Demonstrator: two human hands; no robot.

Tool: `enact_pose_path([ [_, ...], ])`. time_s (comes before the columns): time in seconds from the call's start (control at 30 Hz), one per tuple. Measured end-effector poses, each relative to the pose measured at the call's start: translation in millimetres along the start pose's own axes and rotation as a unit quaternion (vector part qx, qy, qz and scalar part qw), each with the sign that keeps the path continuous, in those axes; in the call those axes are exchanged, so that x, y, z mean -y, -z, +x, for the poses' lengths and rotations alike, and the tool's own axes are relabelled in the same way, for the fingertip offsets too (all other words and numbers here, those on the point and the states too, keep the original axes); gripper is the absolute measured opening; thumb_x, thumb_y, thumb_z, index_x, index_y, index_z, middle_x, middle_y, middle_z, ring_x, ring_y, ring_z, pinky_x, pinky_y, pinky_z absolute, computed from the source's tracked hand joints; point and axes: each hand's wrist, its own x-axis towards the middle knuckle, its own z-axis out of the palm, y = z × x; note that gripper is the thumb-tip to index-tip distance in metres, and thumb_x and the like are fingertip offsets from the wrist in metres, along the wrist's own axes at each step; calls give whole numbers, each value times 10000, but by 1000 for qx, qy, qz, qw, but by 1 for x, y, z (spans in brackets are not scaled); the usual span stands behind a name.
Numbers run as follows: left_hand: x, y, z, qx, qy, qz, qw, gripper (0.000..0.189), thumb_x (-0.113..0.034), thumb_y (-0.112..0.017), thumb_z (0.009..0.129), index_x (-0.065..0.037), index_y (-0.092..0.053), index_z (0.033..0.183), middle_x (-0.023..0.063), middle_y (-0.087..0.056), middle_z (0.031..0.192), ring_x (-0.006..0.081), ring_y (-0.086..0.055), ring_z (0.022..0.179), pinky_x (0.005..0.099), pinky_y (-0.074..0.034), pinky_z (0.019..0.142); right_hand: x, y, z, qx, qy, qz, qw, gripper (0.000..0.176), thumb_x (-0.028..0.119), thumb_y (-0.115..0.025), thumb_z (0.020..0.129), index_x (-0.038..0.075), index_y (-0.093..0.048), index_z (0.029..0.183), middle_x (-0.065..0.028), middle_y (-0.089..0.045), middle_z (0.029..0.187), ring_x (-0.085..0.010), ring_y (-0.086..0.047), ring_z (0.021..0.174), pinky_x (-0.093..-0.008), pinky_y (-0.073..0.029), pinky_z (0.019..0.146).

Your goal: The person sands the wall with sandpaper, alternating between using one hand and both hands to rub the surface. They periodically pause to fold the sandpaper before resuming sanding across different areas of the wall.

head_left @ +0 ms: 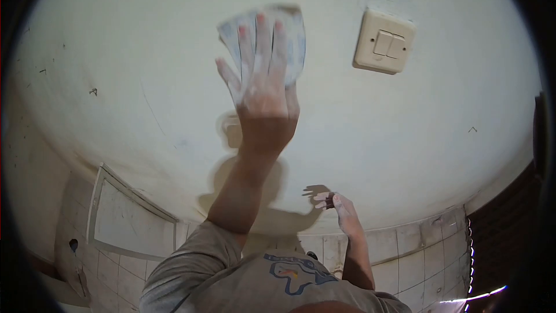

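My left hand [263,90] is raised with its fingers spread flat against a cream wall [145,81]. It presses a pale, worn sheet [292,43] of paper or cloth onto the wall; the sheet shows above and to the right of the fingers. My right hand [339,206] is lower down, close to the wall, with its fingertips pinched on a small dark object [329,202] that is too small to identify. My grey shirt fills the bottom of the view.
A beige double light switch [384,43] is mounted on the wall to the right of my left hand. A white framed panel [130,220] sits low on the left. White tiles [417,261] cover the wall's base. A dark opening [504,226] lies at the right.
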Motion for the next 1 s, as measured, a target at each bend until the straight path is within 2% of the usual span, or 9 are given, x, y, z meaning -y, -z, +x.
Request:
enact_pose_path([
  [0.23,-14,-24,-196,318,-9,-31,947,693,-97,-571,872,-109,-443,1553,183,-449,1563,405,-353,1493,774,-177,1140,-14,29,-24,-23,-7,-1,1000,560,428,-385,1113,-47,-666,1204,-145,-730,1142,-227,-700,958,-369,-520,910],
  [0.4,-43,-25,-260,378,2,-56,924,613,-130,-552,917,-142,-479,1525,184,-502,1498,393,-420,1444,765,-257,1116,-56,51,-32,-53,-29,-17,998,316,239,-561,1068,-36,-683,1164,-117,-737,1081,-173,-694,955,-328,-526,885],
  [0.53,-52,-32,-278,402,69,-297,863,463,-177,-516,1048,-89,-489,1502,185,-536,1481,367,-471,1407,557,-296,1187,-47,73,-32,-103,34,-80,991,251,178,-689,993,-12,-689,1157,-92,-736,1035,-144,-680,916,-301,-521,861],
  [0.63,-62,-35,-305,449,252,-499,697,427,-197,-486,1077,-22,-506,1466,200,-625,1335,321,-569,1279,425,-387,1126,10,51,-22,-156,93,85,980,259,192,-685,980,10,-695,1164,-47,-729,988,-115,-638,869,-292,-499,798],
  [0.7,-58,-52,-334,469,237,-449,723,429,-201,-490,1074,4,-510,1451,184,-639,1299,284,-595,1214,377,-414,1079,4,55,-23,-84,113,145,979,270,186,-661,986,15,-687,1194,-42,-721,1006,-114,-622,885,-294,-492,795],
  [0.73,-66,-46,-330,449,271,-448,724,435,-206,-492,1073,11,-504,1450,177,-643,1290,275,-602,1198,371,-421,1069,-27,80,-20,6,121,121,985,280,172,-650,990,12,-678,1219,-53,-717,1035,-123,-624,915,-298,-497,817],
  [0.83,-104,-20,-257,307,433,-483,697,464,-228,-499,1069,16,-474,1463,160,-648,1282,271,-615,1188,387,-429,1064,17,98,-33,-39,28,-15,999,316,108,-586,1001,-18,-641,1286,-117,-699,1158,-170,-628,1032,-321,-495,923],
  [0.9,-111,-20,-241,185,416,-531,715,530,-235,-531,1031,27,-427,1480,203,-650,1272,308,-626,1197,430,-450,1057,78,102,-25,-188,132,-48,972,341,39,-512,1001,-60,-615,1311,-176,-677,1264,-229,-626,1153,-363,-476,1022],
  [1.0,-111,-15,-238,122,410,-550,717,553,-228,-554,1003,33,-403,1467,230,-651,1252,320,-639,1180,448,-468,1036,109,125,5,-380,414,-106,820,351,-53,-415,983,-145,-603,1264,-238,-630,1352,-328,-575,1309,-416,-419,1131],
])
